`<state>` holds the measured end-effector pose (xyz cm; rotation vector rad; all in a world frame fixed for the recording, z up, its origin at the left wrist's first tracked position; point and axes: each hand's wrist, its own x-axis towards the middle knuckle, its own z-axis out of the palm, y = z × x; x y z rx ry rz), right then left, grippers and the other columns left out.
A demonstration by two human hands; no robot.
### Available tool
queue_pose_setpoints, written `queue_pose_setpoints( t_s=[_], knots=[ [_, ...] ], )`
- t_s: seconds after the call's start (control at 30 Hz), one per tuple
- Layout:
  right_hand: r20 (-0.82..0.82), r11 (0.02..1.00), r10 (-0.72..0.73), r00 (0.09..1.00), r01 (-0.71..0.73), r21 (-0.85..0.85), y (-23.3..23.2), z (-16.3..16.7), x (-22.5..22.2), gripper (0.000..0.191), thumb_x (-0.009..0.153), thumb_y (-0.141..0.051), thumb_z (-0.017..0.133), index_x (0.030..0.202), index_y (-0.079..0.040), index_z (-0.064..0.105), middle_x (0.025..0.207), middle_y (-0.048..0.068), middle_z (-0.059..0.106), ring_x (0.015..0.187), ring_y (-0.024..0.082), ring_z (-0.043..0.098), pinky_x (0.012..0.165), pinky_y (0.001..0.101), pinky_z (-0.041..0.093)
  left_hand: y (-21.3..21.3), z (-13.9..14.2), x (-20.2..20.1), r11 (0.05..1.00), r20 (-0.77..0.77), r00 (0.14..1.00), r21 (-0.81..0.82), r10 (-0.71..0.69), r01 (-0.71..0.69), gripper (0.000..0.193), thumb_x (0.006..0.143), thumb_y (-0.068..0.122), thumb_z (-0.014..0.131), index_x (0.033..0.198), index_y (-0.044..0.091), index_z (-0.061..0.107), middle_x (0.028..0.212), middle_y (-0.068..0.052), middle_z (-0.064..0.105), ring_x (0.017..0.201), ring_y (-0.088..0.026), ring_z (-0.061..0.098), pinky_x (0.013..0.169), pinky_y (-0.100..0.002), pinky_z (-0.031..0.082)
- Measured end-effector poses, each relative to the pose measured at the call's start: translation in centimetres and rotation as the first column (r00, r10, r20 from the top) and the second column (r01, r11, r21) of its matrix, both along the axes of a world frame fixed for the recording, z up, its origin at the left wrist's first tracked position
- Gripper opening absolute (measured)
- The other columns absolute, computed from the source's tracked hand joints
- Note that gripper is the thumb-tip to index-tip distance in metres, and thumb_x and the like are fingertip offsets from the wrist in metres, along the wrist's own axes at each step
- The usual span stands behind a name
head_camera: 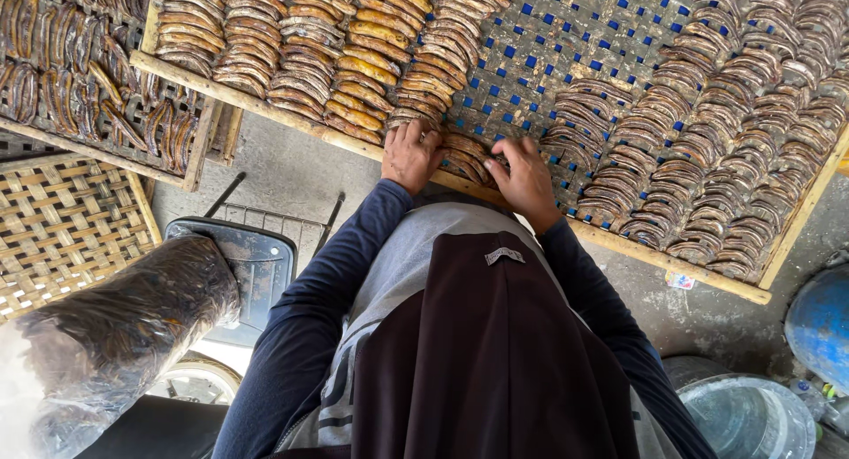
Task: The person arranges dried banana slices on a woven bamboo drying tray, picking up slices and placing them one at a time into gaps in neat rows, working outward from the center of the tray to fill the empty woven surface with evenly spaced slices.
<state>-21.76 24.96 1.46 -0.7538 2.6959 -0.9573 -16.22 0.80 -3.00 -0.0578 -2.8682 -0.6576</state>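
Observation:
A wooden-framed drying tray (619, 242) with a blue woven mesh holds rows of brown dried banana slices (354, 61). My left hand (410, 154) rests palm down on slices at the tray's near edge. My right hand (523, 178) lies beside it, fingers spread over a small cluster of slices (469, 156) between the two hands. Neither hand has lifted anything. Bare blue mesh (548, 43) shows just beyond my hands. My dark sleeves and brown head cloth fill the lower middle of the view.
A second tray of dried slices (80, 87) lies at upper left over a woven bamboo mat (62, 229). A clear plastic bag of slices (115, 335) sits at lower left beside a dark scale (252, 264). A plastic water jug (747, 415) and blue container (818, 322) stand at lower right.

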Motion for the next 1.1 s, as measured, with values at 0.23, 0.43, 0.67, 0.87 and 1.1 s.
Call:
queue_pose_setpoints(
  t_s=[0.23,0.43,0.67,0.87,1.1],
  knots=[
    [-0.04,0.964,0.266,0.963,-0.267,-0.018,-0.9,-0.8,0.3,0.038,0.086,-0.013,0.078,0.123,-0.013,0.073,0.111,0.015,0.054,0.104,0.032,0.058,0.092,0.0425,0.05,0.5,-0.5,-0.3,0.999,-0.03,0.999,0.035,0.02,-0.019,0.028,0.084,0.034,0.08,0.103,0.015,0.074,0.117,-0.007,0.06,0.109,-0.029,0.057,0.094,-0.044,0.043],
    [-0.062,0.954,0.298,0.952,-0.298,0.007,-1.5,-1.6,0.0,0.038,0.084,-0.01,0.079,0.12,-0.014,0.073,0.112,0.013,0.055,0.105,0.032,0.058,0.092,0.0439,0.05,-0.2,-0.2,0.0,0.994,-0.03,0.999,0.099,-0.034,0.037,0.017,0.085,0.032,0.08,0.094,0.018,0.076,0.118,-0.004,0.059,0.108,-0.029,0.057,0.094,-0.044,0.043],
    [0.171,0.962,0.187,0.967,-0.146,-0.23,-0.6,-3.0,-0.3,0.02,0.093,-0.009,0.074,0.108,-0.006,0.061,0.107,0.011,0.054,0.096,0.027,0.063,0.083,0.0388,0.053,-0.7,0.0,0.4,0.987,-0.03,0.999,0.16,-0.021,0.026,0.018,0.086,0.029,0.081,0.097,0.016,0.073,0.117,-0.005,0.06,0.111,-0.03,0.057,0.097,-0.045,0.044],
    [-0.047,0.957,-0.007,0.999,-0.007,-0.289,-2.2,2.1,-2.3,0.014,0.101,-0.001,0.067,0.114,-0.007,0.067,0.101,0.01,0.054,0.088,0.022,0.06,0.075,0.0322,0.05,-0.7,0.0,0.0,0.98,-0.044,0.999,0.198,0.005,0.004,0.02,0.091,0.022,0.076,0.111,0.018,0.074,0.122,-0.007,0.059,0.112,-0.031,0.057,0.095,-0.045,0.044],
    [-0.696,0.128,-0.135,0.705,-0.684,-0.718,5.7,25.5,0.0,0.014,0.102,-0.002,0.069,0.115,-0.008,0.069,0.098,0.009,0.059,0.083,0.019,0.058,0.072,0.0312,0.048,-1.0,0.2,0.1,0.99,-0.065,0.997,0.137,0.037,-0.027,0.019,0.092,0.018,0.072,0.111,0.019,0.074,0.127,-0.007,0.058,0.113,-0.031,0.056,0.096,-0.045,0.044]
  ],
)
